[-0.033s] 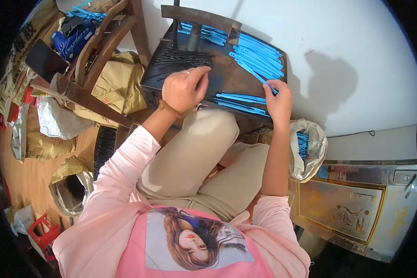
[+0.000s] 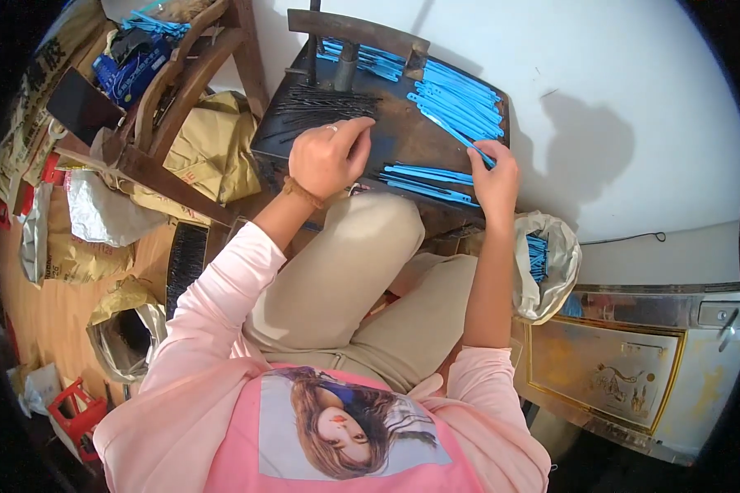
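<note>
My right hand (image 2: 495,177) pinches the near end of a long flat blue plastic strip (image 2: 450,127) with a small hole in its far end. It slants away from a pile of similar blue strips (image 2: 460,86) at the right of the dark worktop. Over the worktop's near left edge, my left hand (image 2: 327,156) is closed, thumb against fingers; whatever it may hold is hidden. Just beyond it lies a heap of thin black rods (image 2: 325,105). Several more blue strips (image 2: 423,177) lie along the near edge between my hands.
A curved wooden bar (image 2: 358,31) and a metal post (image 2: 346,67) stand at the worktop's back. A white sack (image 2: 559,283) with blue pieces sits right of my legs. Left are a wooden chair (image 2: 181,90), brown paper bags (image 2: 210,148) and a red crate (image 2: 78,419).
</note>
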`<move>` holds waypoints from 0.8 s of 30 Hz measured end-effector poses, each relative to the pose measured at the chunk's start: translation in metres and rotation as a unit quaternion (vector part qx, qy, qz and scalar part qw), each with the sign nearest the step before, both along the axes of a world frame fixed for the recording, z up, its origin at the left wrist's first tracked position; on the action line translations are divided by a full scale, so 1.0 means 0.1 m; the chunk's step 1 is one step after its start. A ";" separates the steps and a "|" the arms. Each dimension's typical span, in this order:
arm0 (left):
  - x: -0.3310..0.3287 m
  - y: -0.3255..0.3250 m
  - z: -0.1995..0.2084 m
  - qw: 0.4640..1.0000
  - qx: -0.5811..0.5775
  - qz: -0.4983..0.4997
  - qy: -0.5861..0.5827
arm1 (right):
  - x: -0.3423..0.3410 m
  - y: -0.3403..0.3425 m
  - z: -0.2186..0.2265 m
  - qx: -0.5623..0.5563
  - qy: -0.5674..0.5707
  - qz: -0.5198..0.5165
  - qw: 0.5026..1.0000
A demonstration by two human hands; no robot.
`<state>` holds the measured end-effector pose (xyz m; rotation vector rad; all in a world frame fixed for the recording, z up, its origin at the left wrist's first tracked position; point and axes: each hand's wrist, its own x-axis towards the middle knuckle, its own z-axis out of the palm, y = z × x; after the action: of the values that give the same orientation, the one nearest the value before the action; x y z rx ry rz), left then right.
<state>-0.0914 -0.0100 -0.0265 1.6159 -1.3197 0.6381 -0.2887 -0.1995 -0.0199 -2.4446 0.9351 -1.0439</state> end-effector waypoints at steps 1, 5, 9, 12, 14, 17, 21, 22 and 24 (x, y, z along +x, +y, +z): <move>0.00 0.00 -0.01 1.000 0.000 -0.002 0.002 | 0.01 -0.01 -0.01 -0.001 -0.002 0.002 1.000; 0.02 0.00 -0.01 1.000 -0.008 0.000 0.002 | 0.05 0.04 0.07 0.046 -0.111 0.012 0.993; 0.03 -0.01 -0.02 1.000 -0.006 -0.011 -0.006 | 0.02 0.05 0.10 0.173 -0.233 0.012 0.957; 0.03 0.02 -0.03 1.000 0.004 -0.013 -0.011 | -0.03 0.10 0.14 0.171 -0.308 0.023 0.936; 0.03 0.03 -0.02 1.000 0.010 -0.009 -0.013 | -0.07 0.06 0.09 0.190 -0.335 0.017 0.923; 0.01 0.03 0.00 1.000 0.002 -0.017 -0.005 | -0.11 0.00 0.03 0.218 -0.393 0.044 0.892; 0.01 0.03 0.00 1.000 0.005 -0.021 -0.009 | -0.05 0.05 0.07 0.187 -0.409 0.026 0.893; 0.01 0.02 0.01 1.000 0.001 -0.021 -0.014 | -0.02 0.08 0.09 0.158 -0.396 0.011 0.905; 0.01 0.02 0.01 1.000 0.003 -0.025 -0.014 | -0.01 0.10 0.10 0.075 -0.357 0.012 0.931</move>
<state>-0.0905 -0.0082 -0.0250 1.5781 -1.3800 0.6289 -0.2895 -0.1899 -0.0103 -1.7162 0.6889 -1.6159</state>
